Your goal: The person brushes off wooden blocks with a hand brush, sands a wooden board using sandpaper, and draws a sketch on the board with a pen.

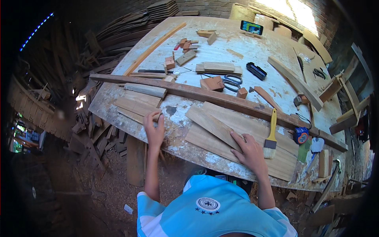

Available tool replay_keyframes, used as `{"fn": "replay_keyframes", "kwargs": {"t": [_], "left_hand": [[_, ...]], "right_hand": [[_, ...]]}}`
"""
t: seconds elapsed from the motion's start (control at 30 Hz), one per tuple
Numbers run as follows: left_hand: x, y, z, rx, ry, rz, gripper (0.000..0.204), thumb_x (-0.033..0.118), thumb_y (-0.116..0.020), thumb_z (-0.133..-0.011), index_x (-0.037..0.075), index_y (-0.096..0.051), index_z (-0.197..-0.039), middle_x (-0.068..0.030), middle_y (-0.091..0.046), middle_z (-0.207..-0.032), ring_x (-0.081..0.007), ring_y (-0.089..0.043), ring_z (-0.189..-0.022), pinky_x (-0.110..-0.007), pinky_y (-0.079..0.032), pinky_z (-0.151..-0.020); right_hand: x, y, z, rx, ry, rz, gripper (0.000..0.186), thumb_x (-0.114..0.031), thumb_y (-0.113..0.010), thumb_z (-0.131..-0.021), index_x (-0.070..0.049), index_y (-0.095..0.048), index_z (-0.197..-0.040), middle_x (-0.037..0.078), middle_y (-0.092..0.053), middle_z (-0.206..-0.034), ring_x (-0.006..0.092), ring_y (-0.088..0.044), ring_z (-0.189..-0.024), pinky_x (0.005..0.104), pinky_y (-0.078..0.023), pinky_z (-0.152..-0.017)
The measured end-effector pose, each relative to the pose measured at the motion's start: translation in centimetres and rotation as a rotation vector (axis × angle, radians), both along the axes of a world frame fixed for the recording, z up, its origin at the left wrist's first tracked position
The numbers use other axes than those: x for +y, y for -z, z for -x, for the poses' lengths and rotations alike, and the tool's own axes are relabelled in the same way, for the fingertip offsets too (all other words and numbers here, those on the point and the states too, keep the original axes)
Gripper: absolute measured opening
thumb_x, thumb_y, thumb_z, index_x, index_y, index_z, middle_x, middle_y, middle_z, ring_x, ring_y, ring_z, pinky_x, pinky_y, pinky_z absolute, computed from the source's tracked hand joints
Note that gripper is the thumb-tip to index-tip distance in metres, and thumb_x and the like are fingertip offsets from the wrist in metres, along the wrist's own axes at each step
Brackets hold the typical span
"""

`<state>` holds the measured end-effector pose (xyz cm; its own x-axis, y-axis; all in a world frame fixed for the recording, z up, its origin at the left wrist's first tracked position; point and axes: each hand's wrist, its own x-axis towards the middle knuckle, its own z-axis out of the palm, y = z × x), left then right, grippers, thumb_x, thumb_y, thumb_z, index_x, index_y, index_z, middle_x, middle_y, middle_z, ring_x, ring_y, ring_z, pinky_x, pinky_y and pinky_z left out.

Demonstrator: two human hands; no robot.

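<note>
Paint-flecked white wood makes up the big table [221,43], and its near edge is the first worry: anything pushed toward the person there could slide off onto the floor. The long beam [189,91] runs across the whole top; a hard knock might shift it, and the things lying against or near it would be jostled too. On the near side, wide boards [278,168] lie close to that edge, so a lean on them could nudge one over. A narrower board [213,127] lies slantwise on top of them, its lower end under the right hand [249,150]; the fingers are spread over that end, though whether they clasp or just press I cannot tell. Pressure at one end alone could make it skid or swivel on the smooth wood below. Thin boards [134,106] lie to the left, with the left hand [154,128] curled at their right end; I cannot tell if it pinches one. Raw edges could leave splinters in bare fingers. The paintbrush [273,125] has its bristles just beside the right hand, where a sideways sweep could knock it. The tape measure [302,135] sits farther right, out of the way.
</note>
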<state>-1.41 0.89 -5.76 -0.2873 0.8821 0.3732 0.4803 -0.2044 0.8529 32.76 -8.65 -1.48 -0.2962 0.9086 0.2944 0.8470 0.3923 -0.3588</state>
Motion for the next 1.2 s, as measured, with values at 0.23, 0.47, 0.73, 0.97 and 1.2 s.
{"fn": "replay_keyframes", "kwargs": {"t": [0.23, 0.47, 0.73, 0.97, 1.2], "left_hand": [[0.6, -0.1, 3.4, 0.826, -0.151, 0.116, 0.056, 0.036, -0.068, -0.077, 0.016, -0.052, -0.127, -0.0201, -0.037, -0.135, -0.0394, -0.033, -0.125, -0.051, -0.025, -0.102], [3.7, -1.1, 4.8, 1.111, -0.054, -0.101, 0.038, 0.019, -0.058, -0.087, 0.014, -0.056, -0.124, -0.0141, -0.057, -0.12, -0.0287, -0.05, -0.112, -0.044, -0.036, -0.095], [0.4, -14.2, 0.8, 0.425, -0.287, -0.737, 0.027, 0.015, -0.05, -0.095, -0.002, -0.057, -0.115, -0.0193, -0.064, -0.102, -0.0278, -0.065, -0.086, -0.039, -0.054, -0.07], [1.7, -24.6, -13.7, -0.671, 0.431, -0.901, 0.046, 0.042, -0.041, -0.091, 0.019, -0.039, -0.13, -0.0184, -0.052, -0.116, -0.0307, -0.056, -0.098, -0.051, -0.049, -0.086], [5.5, -18.7, -25.2, -0.721, 1.24, -0.664, 0.059, 0.051, -0.031, -0.097, -0.003, -0.054, -0.093, -0.012, -0.046, -0.094, -0.0175, -0.052, -0.073, -0.03, -0.047, -0.059]], "right_hand": [[-0.6, -0.8, -0.4, 0.043, 0.039, 0.138, 0.062, -0.029, -0.07, -0.075, -0.017, -0.049, -0.132, 0.018, -0.049, -0.115, 0.0335, -0.048, -0.108, 0.0417, -0.041, -0.091], [0.2, 0.3, -3.1, 0.016, 0.303, -0.156, 0.064, -0.031, -0.071, -0.074, -0.012, -0.048, -0.131, 0.018, -0.044, -0.125, 0.035, -0.04, -0.119, 0.0466, -0.03, -0.101], [1.8, 3.1, -6.5, 0.379, 0.69, -0.051, 0.068, -0.01, -0.07, -0.073, -0.009, -0.042, -0.135, 0.018, -0.049, -0.114, 0.0293, -0.051, -0.101, 0.038, -0.042, -0.085], [-0.2, -2.4, -6.4, 1.06, 0.536, -0.49, 0.031, -0.016, -0.06, -0.082, -0.001, -0.056, -0.109, 0.008, -0.052, -0.075, 0.0169, -0.052, -0.073, 0.0311, -0.041, -0.067], [-1.7, -7.9, -6.2, 0.894, 0.377, -0.493, 0.04, -0.03, -0.038, -0.096, 0.001, -0.061, -0.082, 0.007, -0.055, -0.077, 0.0159, -0.052, -0.071, 0.0288, -0.04, -0.066]]}}
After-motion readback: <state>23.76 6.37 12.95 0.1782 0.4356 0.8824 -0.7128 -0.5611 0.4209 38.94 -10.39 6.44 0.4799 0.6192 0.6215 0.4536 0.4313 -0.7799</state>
